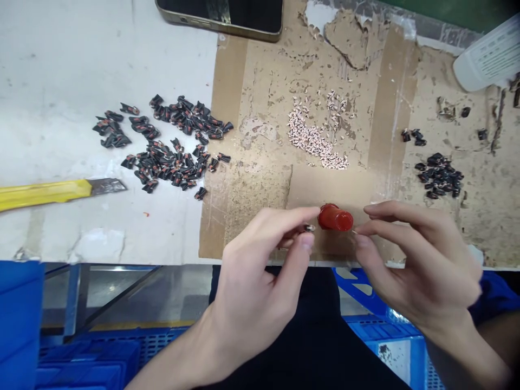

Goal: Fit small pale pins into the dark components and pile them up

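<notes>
My left hand [264, 265] pinches a small black part [309, 228] with a pale end between thumb and index finger. Close to that fingertip, a red round piece [336, 218] with a wide base stands on the cardboard. To its right my right hand [410, 254] has thumb and a finger pressed together on a tiny pale bit, too small to name. Beyond the hands lies a heap of tiny pinkish pieces [314, 138]. Small black parts with reddish marks [174, 162] are piled on the left, and a smaller pile of black parts [441, 176] sits at the right.
A yellow utility knife [49, 194] lies at the left with its blade out. A phone [227, 16] rests at the far edge, and a white container [489, 54] is at the far right. Blue crates [89, 357] stand below the table's near edge. The cardboard surface [268, 81] is worn and torn.
</notes>
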Demonstrator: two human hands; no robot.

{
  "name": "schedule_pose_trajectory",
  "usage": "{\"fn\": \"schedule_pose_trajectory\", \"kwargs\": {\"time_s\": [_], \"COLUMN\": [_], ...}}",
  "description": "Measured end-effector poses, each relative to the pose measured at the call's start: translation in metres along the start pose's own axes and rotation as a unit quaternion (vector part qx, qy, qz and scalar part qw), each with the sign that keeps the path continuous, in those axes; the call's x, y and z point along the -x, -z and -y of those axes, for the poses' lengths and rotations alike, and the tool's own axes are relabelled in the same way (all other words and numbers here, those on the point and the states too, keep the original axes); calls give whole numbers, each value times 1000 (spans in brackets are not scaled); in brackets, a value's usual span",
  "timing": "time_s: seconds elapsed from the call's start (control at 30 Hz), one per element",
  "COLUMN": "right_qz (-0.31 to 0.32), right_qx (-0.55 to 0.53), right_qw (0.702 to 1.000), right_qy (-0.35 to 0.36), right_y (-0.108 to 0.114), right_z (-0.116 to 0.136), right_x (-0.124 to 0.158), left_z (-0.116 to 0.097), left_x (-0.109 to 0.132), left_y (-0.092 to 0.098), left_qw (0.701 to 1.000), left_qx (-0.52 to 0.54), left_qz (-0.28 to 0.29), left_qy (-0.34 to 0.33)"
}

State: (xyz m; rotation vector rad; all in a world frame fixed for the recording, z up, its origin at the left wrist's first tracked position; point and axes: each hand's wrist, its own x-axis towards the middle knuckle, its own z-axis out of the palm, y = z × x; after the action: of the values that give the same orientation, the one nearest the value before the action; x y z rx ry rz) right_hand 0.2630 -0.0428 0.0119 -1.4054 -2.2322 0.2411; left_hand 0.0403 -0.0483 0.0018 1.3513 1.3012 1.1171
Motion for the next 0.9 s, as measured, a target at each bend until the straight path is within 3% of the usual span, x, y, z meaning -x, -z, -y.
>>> {"fn": "schedule_pose_trajectory", "kwargs": {"time_s": [0.1,0.27,0.5,0.6,0.9], "right_qz": [-22,20,41,49,57], "right_qx": [-111,-278,-308,-287,-180], "right_qw": [989,944,941,949,980], "right_qy": [-93,-175,-138,-122,-60], "right_y": [7,12,13,15,18], "right_z": [11,24,23,23,25], "right_x": [-6,-12,-11,-12,-16], "left_z": [-4,-9,-18,-21,-21], "left_x": [-5,-15,-20,-21,-20], "left_y": [-6,-11,-9,-9,-8], "left_qw": [990,952,887,864,857], "left_qx": [110,237,335,370,381], "left_qz": [35,105,129,135,134], "left_qy": [76,163,289,313,322]}}
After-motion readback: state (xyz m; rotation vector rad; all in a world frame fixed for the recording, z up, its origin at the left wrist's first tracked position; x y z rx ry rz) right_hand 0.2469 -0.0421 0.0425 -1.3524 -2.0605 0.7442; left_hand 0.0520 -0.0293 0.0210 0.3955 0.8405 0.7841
